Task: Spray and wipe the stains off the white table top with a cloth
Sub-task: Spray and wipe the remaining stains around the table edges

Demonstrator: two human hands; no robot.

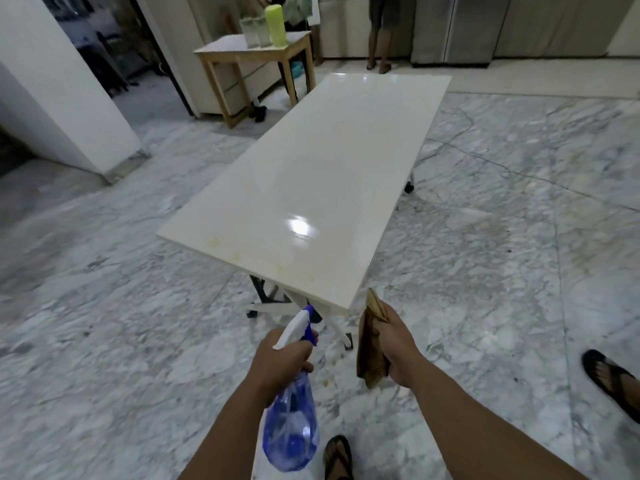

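Grey-veined marble floor fills most of the frame, and a long white bench runs from the lower centre toward the upper centre. Faint yellowish stains are seen on the bench top near its closest edge, with a bright glare patch just beyond them.

At the bottom centre, a spray bottle of clear blue plastic is held by the left hand; the grip is curled round the bottle's neck, and the white-and-blue nozzle is pointed toward the near end of the bench. Just right of it, a brown cloth is held by the right hand, the grip closed on the folded fabric, whose top corner is seen just beside the bench's near corner.

A sandalled foot is seen at the bottom edge and another at the lower right. In the upper left of centre stands a small wooden table carrying a yellow-green bottle. A person's legs are visible at the top.
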